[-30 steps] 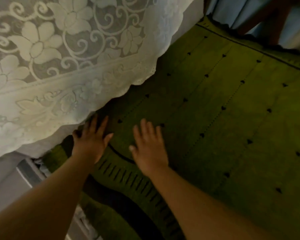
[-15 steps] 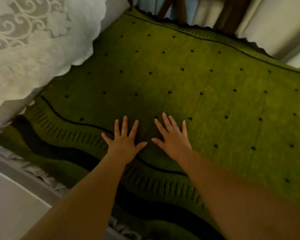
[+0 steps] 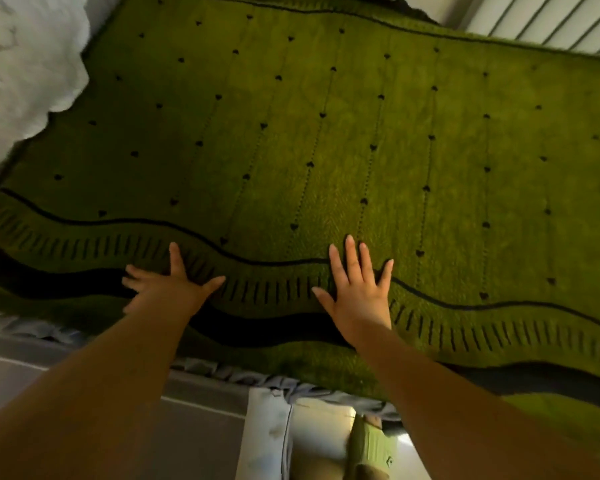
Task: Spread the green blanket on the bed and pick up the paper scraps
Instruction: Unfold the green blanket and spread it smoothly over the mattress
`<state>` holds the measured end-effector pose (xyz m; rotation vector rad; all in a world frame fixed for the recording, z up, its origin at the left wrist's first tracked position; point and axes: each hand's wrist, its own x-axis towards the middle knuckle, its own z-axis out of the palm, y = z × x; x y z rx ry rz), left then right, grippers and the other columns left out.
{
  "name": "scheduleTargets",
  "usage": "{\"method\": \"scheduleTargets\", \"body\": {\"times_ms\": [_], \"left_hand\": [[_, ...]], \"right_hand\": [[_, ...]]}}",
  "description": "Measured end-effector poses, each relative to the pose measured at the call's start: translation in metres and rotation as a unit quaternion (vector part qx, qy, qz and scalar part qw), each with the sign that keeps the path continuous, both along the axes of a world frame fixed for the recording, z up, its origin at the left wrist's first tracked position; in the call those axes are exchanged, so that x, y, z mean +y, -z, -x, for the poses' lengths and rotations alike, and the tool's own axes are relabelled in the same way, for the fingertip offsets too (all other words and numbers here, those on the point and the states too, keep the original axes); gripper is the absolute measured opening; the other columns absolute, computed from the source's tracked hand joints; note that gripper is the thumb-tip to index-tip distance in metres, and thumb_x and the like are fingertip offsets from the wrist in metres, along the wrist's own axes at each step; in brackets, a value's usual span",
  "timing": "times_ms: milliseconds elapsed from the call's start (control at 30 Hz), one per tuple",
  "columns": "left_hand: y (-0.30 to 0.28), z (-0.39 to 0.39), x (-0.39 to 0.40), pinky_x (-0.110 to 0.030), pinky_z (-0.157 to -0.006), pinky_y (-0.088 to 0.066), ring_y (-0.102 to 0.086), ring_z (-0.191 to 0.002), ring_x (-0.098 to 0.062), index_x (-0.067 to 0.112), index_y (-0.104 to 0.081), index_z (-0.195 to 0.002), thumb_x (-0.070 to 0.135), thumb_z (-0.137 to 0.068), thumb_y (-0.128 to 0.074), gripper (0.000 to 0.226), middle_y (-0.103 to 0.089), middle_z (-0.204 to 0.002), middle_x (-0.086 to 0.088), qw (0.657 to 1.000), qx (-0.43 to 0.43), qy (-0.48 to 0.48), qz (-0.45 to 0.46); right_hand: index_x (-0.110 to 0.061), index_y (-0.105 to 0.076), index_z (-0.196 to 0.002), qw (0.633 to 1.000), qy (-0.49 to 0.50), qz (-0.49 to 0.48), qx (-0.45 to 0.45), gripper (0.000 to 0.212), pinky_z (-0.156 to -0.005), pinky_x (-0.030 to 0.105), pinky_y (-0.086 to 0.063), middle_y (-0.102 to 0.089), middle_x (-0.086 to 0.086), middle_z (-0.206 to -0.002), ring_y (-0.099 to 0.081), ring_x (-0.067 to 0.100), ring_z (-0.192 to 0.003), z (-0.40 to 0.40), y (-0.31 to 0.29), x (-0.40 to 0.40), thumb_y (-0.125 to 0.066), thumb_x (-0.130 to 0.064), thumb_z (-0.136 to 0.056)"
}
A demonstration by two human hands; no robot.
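Green blanket (image 3: pixel 326 133): woven or knitted cloth, matt, slightly fuzzy nap; small dark tufted marks in rows; fine stitched lines running across; border of black wavy bands and short black dashes.
White cover (image 3: pixel 21 64), upper left: soft matt cloth, puckered and scalloped along the edge.
Grey fabric (image 3: pixel 229 374) under the blanket's near edge: thin, crumpled, matt.
Floor (image 3: pixel 194 434): smooth, hard, with a faint sheen.
Hands, left (image 3: pixel 168 287) and right (image 3: pixel 357 292): bare skin, pressed flat against the nap.
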<state>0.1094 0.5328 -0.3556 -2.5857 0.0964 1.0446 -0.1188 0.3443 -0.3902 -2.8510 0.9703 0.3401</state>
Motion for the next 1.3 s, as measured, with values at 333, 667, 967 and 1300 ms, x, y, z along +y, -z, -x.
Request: {"method": "scheduleTargets", "body": {"times_ms": [333,667,967,1300], "left_hand": [[-0.025,0.101,-0.107,-0.069,-0.104,-0.022,0.0,-0.146,-0.038,0.034,0.005,-0.151,0.063,-0.093,-0.03,0.074,0.01,-0.16,-0.01,0.912,-0.019,0.359,0.195],[-0.004,0.147,-0.055,-0.076,-0.104,-0.009,0.035,-0.139,-0.035,0.046,0.032,-0.14,0.082,-0.071,-0.046,0.11,0.046,-0.147,-0.002,0.904,0.062,0.391,0.158],[-0.02,0.146,-0.041,-0.069,-0.107,-0.024,0.023,-0.139,-0.049,0.043,0.038,-0.136,0.066,-0.067,-0.071,0.131,0.041,-0.147,-0.02,0.954,0.064,0.29,0.045],[-0.058,0.274,-0.216,-0.043,-0.106,-0.041,-0.049,-0.124,-0.035,0.003,-0.046,-0.134,0.012,-0.094,-0.046,0.041,-0.05,-0.137,-0.019,0.912,0.017,0.402,0.081]], "right_hand": [[-0.039,0.017,-0.15,0.987,0.147,-0.024,0.059,0.086,-0.106,0.076,0.0,0.021,-0.003,-0.161,0.012,0.028,-0.15,0.05,-0.013,-0.038,-0.009,-0.082,-0.08],[-0.033,0.019,-0.149,0.979,0.201,-0.004,0.034,0.079,-0.112,0.069,-0.006,0.014,0.002,-0.163,0.003,0.028,-0.151,0.143,-0.004,-0.001,0.005,-0.074,-0.083],[-0.039,0.015,-0.151,0.951,0.303,-0.018,0.062,0.078,-0.108,0.074,-0.005,0.019,-0.002,-0.161,0.009,0.03,-0.15,0.195,-0.015,-0.071,-0.005,-0.075,-0.085],[-0.027,0.01,-0.154,0.937,0.346,-0.03,0.027,0.073,-0.113,0.068,0.003,0.014,0.008,-0.162,0.007,0.032,-0.15,0.201,-0.041,-0.062,-0.006,-0.064,-0.093]]}}
